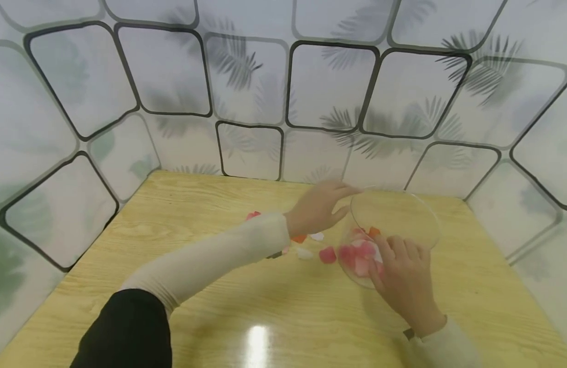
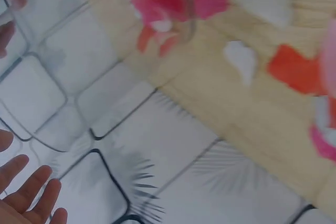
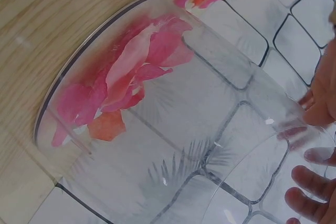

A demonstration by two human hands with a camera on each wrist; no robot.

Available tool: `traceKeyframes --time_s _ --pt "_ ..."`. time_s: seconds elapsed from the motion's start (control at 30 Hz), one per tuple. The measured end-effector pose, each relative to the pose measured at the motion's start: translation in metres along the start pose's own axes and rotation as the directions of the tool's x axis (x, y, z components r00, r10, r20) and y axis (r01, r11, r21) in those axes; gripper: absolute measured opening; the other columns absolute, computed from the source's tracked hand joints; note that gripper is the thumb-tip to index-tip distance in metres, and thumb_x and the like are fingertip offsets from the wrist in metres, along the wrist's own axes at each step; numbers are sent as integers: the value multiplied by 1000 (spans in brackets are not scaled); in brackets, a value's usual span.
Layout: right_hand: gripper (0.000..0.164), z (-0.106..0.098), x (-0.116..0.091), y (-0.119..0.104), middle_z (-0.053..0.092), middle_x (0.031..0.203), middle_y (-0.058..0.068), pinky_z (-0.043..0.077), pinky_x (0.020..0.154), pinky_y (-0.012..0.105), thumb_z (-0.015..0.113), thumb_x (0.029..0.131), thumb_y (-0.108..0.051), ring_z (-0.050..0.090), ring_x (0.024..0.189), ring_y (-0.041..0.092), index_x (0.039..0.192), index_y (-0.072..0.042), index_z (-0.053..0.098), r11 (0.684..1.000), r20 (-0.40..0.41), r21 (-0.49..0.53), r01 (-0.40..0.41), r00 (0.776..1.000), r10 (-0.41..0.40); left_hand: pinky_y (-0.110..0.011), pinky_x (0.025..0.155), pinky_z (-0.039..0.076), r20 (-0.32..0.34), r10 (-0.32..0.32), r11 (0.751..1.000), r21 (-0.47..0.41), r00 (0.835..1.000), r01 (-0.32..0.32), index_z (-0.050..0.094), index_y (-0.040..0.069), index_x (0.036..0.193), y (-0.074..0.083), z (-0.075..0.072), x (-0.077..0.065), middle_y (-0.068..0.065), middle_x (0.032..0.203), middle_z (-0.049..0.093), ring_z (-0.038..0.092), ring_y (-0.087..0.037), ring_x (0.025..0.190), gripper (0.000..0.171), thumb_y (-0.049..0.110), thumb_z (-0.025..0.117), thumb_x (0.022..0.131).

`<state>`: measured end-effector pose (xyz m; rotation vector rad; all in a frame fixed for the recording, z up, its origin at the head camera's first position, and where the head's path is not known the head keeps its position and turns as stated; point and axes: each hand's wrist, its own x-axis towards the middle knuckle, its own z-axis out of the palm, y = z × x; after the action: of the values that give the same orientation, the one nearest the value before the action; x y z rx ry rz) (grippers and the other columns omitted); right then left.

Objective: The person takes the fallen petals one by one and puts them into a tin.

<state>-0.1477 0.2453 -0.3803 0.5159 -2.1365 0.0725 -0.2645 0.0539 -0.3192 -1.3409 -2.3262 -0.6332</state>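
Note:
A clear cylindrical container [image 1: 428,204] stands on the table with pink, orange and white petals [image 1: 357,253] at its bottom. Its transparent wall [image 3: 173,124] fills much of the right wrist view. My left hand [image 1: 317,208] reaches to the far left of the rim, fingers extended, fingertips right at the edge. In the left wrist view, that left hand [image 2: 31,198] has spread fingers with nothing between them. On the near right side, my right hand [image 1: 405,278] holds the container by its upper part. The right fingers [image 3: 310,182] are bent beside the rim.
Left of the container, a loose pink petal [image 1: 328,255], white petals [image 1: 304,253] and an orange petal [image 1: 299,238] lie on the wooden table [image 1: 219,317]. Another red-pink petal [image 1: 253,215] shows behind the left forearm. A patterned curtain [image 1: 251,102] encloses the table's back and sides.

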Motion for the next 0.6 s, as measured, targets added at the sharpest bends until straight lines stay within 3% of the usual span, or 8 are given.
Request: traceKeyframes --time_s 0.17,0.27,0.33,0.47,0.53,0.6 --pt "39 0 -1 1 53 80 16 31 64 44 41 85 -32 48 71 34 99 0 58 1000 23 8 0 1000 0 -37 102 43 43 -48 999 22 998 47 59 5 123 -18 8 -33 -8 122 64 58 -24 116 38 14 63 87" --pt "38 0 -2 2 52 81 16 31 64 44 44 82 -31 48 72 34 100 0 58 1000 30 6 0 1000 0 -37 100 44 155 -107 994 36 982 102 59 6 123 -27 16 -51 -9 121 64 58 -23 114 38 17 63 88" --pt "38 0 -2 1 53 81 16 31 63 44 42 83 -31 48 72 35 100 -1 58 1000 22 7 -3 1000 3 -36 97 46 259 -137 991 26 956 134 60 7 123 -32 21 -62 -9 119 64 60 -22 110 37 18 63 88" --pt "39 1 -1 0 53 80 16 31 62 44 39 86 -33 49 72 35 99 -1 58 1000 -4 7 -8 1000 8 -32 90 50 440 -157 987 28 884 161 62 11 120 -39 33 -78 -6 113 65 61 -18 99 34 22 64 88" --pt "39 1 -1 0 53 80 16 31 62 44 38 87 -33 49 72 35 98 -1 58 1000 -6 4 -8 1000 8 -30 89 50 478 -145 989 57 867 133 64 13 117 -42 38 -84 -4 111 66 62 -17 98 31 25 64 88" --pt "39 1 -1 -1 53 80 16 31 62 44 38 87 -33 48 72 35 98 -1 58 1000 -6 3 -8 1000 8 -30 89 50 491 -126 992 88 862 95 65 13 114 -43 41 -88 -3 111 66 63 -17 99 29 25 64 88"
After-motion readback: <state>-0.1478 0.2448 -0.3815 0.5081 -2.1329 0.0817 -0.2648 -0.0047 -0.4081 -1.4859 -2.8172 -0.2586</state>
